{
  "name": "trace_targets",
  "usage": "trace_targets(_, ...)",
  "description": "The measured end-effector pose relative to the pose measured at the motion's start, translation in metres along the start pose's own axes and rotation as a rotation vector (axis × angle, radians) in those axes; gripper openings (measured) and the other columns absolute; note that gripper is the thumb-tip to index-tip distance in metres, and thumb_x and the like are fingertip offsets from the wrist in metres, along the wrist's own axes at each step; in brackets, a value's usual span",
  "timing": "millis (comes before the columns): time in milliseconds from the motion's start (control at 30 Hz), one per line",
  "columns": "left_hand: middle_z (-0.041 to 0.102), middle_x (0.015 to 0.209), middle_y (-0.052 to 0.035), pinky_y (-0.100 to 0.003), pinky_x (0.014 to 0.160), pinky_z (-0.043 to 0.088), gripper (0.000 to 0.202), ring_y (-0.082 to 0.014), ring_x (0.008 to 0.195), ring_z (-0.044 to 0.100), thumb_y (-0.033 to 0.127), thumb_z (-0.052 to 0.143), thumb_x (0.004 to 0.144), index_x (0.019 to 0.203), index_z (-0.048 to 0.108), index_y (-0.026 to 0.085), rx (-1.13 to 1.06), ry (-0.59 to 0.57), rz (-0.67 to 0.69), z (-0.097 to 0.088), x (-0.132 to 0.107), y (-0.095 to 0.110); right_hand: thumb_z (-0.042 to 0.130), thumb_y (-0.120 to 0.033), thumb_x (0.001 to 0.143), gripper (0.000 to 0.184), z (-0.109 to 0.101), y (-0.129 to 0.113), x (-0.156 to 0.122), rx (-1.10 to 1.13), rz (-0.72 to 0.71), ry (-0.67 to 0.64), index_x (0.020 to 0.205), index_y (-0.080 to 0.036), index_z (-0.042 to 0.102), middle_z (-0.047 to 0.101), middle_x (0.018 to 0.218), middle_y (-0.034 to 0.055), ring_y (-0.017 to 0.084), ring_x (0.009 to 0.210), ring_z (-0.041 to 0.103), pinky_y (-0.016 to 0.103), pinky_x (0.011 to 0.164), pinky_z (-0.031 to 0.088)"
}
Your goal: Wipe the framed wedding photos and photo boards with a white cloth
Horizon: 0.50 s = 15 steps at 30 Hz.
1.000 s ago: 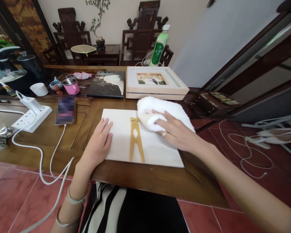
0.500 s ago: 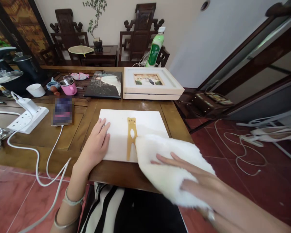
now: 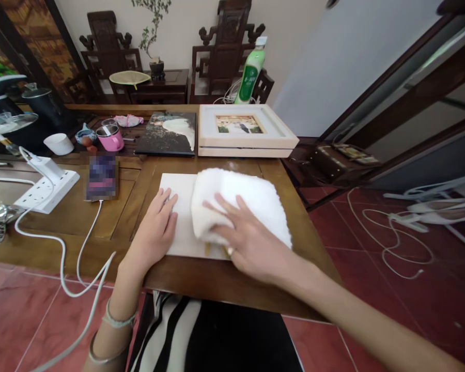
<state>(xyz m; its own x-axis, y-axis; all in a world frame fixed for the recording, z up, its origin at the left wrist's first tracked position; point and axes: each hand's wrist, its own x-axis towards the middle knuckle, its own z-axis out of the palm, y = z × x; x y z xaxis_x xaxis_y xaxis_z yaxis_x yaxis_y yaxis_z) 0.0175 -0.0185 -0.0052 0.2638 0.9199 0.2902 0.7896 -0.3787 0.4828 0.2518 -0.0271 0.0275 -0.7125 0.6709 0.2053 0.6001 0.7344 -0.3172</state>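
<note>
A white board (image 3: 180, 206) lies flat on the wooden table near its front edge. My left hand (image 3: 157, 222) rests on the board's left side, fingers stretched out and holding nothing. Under my right hand (image 3: 244, 237) is a fluffy white cloth (image 3: 256, 199), gripped with the fingers spread over its top. The cloth covers the middle and right of the board. A flat, tan-yellow piece (image 3: 207, 249) with two prongs lies on the board. Most of it is hidden by the cloth, and only its lower ends show.
Behind the board stand a pale framed picture (image 3: 251, 150), a dark picture panel (image 3: 166, 134) and a green bottle (image 3: 251, 75). To the left are a phone (image 3: 102, 175), a power strip (image 3: 48, 191), white cables (image 3: 62, 253), a pink mug (image 3: 110, 138) and a white cup (image 3: 59, 144).
My right hand has brought the cloth left and forward from the table's right front edge onto the board, covering most of the tan-yellow piece. My left hand has stayed in place.
</note>
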Motion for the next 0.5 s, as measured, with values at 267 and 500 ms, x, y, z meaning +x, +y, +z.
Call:
trace_targets(267, 0.039, 0.152, -0.0199, -0.054, 0.118, 0.027, 0.045, -0.0292, 0.147, 0.026, 0.025, 0.035, 0.097, 0.138, 0.047, 0.008, 0.018, -0.003, 0.006, 0.0, 0.0, 0.0, 0.047, -0.002, 0.056, 0.045, -0.01, -0.055, -0.059, 0.081, -0.159, -0.091, 0.092, -0.017, 0.068, 0.041, 0.151, 0.0153, 0.035, 0.145, 0.019, 0.067, 0.113, 0.019)
trace_targets(500, 0.039, 0.152, -0.0189, -0.053, 0.118, 0.026, 0.046, -0.0293, 0.147, 0.026, 0.027, 0.035, 0.098, 0.138, 0.047, 0.009, 0.026, -0.015, 0.005, -0.001, 0.0, 0.0, 0.044, -0.001, 0.07, 0.054, -0.013, 0.016, 0.008, -0.027, -0.023, -0.058, 0.118, -0.015, 0.062, 0.045, 0.149, 0.0159, 0.032, 0.143, 0.027, 0.064, 0.114, 0.022)
